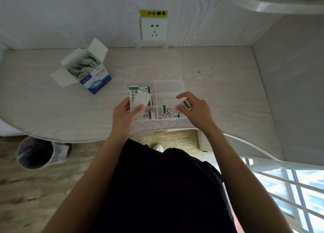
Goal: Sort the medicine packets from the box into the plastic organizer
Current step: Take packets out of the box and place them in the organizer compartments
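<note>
Both hands' fingers gripping packets (left, right) over organizer.

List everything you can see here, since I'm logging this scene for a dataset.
medicine box: one, blue-white, open, desk's far left, full of packets
plastic organizer: one, clear, lid open, desk's near edge
medicine packets: several, white-green, in organizer compartments
wall socket: one, white, yellow warning label above
bin: one, dark, floor at left
left hand: holds packets over organizer's left side
right hand: pinches one packet over right side
</note>
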Motion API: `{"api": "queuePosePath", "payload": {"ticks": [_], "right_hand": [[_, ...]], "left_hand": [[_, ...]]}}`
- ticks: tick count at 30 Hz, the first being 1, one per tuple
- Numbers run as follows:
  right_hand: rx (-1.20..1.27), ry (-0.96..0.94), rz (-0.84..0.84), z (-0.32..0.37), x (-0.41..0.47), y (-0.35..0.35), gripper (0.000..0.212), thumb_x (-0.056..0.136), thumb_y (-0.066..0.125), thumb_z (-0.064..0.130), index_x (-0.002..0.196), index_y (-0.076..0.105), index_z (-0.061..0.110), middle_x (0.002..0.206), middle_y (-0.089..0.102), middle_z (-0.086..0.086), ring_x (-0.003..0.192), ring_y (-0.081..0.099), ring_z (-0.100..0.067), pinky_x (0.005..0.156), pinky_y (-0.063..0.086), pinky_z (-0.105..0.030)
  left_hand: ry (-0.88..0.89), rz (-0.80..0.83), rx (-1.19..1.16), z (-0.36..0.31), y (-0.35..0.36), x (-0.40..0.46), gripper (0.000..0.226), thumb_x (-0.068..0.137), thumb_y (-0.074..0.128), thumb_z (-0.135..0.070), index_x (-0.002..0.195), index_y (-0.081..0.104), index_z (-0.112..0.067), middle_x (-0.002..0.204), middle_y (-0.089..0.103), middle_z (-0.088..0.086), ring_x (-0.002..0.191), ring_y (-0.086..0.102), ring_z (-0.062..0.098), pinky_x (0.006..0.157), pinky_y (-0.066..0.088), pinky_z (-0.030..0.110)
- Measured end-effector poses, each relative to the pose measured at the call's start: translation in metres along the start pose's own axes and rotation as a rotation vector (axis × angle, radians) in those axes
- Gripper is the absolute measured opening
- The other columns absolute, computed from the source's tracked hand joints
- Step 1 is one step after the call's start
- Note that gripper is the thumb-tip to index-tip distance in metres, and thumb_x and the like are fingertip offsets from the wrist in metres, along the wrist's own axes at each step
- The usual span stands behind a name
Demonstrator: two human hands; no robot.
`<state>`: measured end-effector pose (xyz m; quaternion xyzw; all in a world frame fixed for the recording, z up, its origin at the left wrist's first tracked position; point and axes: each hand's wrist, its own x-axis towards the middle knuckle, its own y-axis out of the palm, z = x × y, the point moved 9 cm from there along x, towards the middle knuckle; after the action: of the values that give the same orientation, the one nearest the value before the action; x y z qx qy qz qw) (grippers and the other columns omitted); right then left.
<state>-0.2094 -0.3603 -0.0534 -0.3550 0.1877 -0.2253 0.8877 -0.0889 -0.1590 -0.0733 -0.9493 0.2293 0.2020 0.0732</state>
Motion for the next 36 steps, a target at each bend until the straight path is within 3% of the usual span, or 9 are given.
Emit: {"api": "queuePosePath", "payload": {"ticks": [6,11,15,19,23,26,29,32,36], "right_hand": [[-0.1,-0.033,-0.011,0.007,0.004,0.017,0.01,0.089,0.06,0.032,0.09,0.067,0.025,0.078,0.066,0.012,0.061,0.051,-0.002,0.065,0.038,-0.025],[-0.187,0.032,-0.009,0.007,0.005,0.024,0.017,0.091,0.056,0.036,0.093,0.062,0.021,0.088,0.07,0.005,0.074,0.06,-0.014,0.074,0.047,-0.033],[-0.535,-0.136,0.129,0.022,0.005,0.037,0.023,0.096,0.045,0.039,0.098,0.061,0.023,0.09,0.066,0.004,0.085,0.061,-0.017,0.068,0.042,-0.029],[-0.845,-0.368,0.191,0.032,0.001,0.051,0.017,0.099,0.043,0.023,0.107,0.058,0.023,0.097,0.064,0.005,0.09,0.062,-0.018,0.059,0.034,-0.027],[-0.923,-0.42,0.246,0.033,0.003,0.055,0.015,0.089,0.06,0.018,0.103,0.06,0.023,0.084,0.065,0.007,0.07,0.063,-0.015,0.049,0.028,-0.023],[-1.015,-0.472,0.245,0.045,0.004,0.057,0.03,0.055,0.087,0.014,0.067,0.06,0.02,0.049,0.05,0.008,0.035,0.037,-0.012,0.045,0.0,-0.015],[-0.966,-0.582,0.18,0.057,0.003,0.06,0.04,0.036,0.085,-0.001,0.056,0.055,0.015,0.04,0.043,0.005,0.028,0.035,-0.013,0.047,-0.002,-0.013],[-0.974,-0.595,0.222,0.066,-0.002,0.061,0.037,0.044,0.08,-0.009,0.068,0.06,0.011,0.049,0.051,0.001,0.035,0.045,-0.015,0.041,0.011,-0.018],[-0.949,-0.519,0.344,0.05,0.005,0.065,0.031,0.085,0.048,-0.007,0.111,0.052,0.008,0.084,0.058,-0.006,0.064,0.048,-0.023,0.053,0.028,-0.03]], "left_hand": [[0.024,-0.038,0.044,0.001,-0.005,-0.002,0.032,0.081,0.067,-0.008,0.113,0.062,-0.01,0.1,0.07,0.009,0.088,0.069,0.014,0.064,0.053,0.016],[0.015,-0.037,0.015,-0.001,-0.004,-0.005,0.026,0.081,0.067,-0.005,0.105,0.063,-0.015,0.096,0.07,0.005,0.082,0.069,0.01,0.066,0.055,0.019],[0.014,-0.026,0.006,-0.003,-0.002,-0.007,0.026,0.082,0.066,-0.006,0.104,0.062,-0.016,0.094,0.07,0.001,0.08,0.069,0.01,0.062,0.053,0.017],[0.014,-0.022,0.015,-0.005,0.0,-0.008,0.025,0.082,0.065,-0.004,0.104,0.062,-0.015,0.094,0.069,0.001,0.079,0.069,0.009,0.06,0.052,0.015],[0.022,-0.017,0.026,-0.007,0.001,-0.01,0.023,0.082,0.064,-0.003,0.1,0.062,-0.018,0.088,0.068,-0.006,0.071,0.067,-0.001,0.057,0.05,0.012],[0.015,-0.019,0.037,-0.003,0.0,-0.009,0.024,0.081,0.066,-0.005,0.102,0.063,-0.017,0.094,0.07,0.001,0.079,0.069,0.008,0.06,0.052,0.015],[0.023,-0.023,0.074,-0.002,-0.001,-0.009,0.025,0.081,0.067,-0.007,0.103,0.063,-0.016,0.097,0.07,0.005,0.083,0.069,0.012,0.06,0.052,0.015],[0.036,-0.018,0.089,-0.001,-0.003,-0.01,0.024,0.08,0.069,-0.009,0.099,0.063,-0.021,0.098,0.07,0.005,0.085,0.069,0.013,0.066,0.056,0.024],[0.047,-0.019,0.119,-0.001,-0.003,-0.011,0.023,0.078,0.07,-0.012,0.092,0.062,-0.028,0.093,0.069,-0.002,0.087,0.068,0.016,0.075,0.056,0.035]]}}
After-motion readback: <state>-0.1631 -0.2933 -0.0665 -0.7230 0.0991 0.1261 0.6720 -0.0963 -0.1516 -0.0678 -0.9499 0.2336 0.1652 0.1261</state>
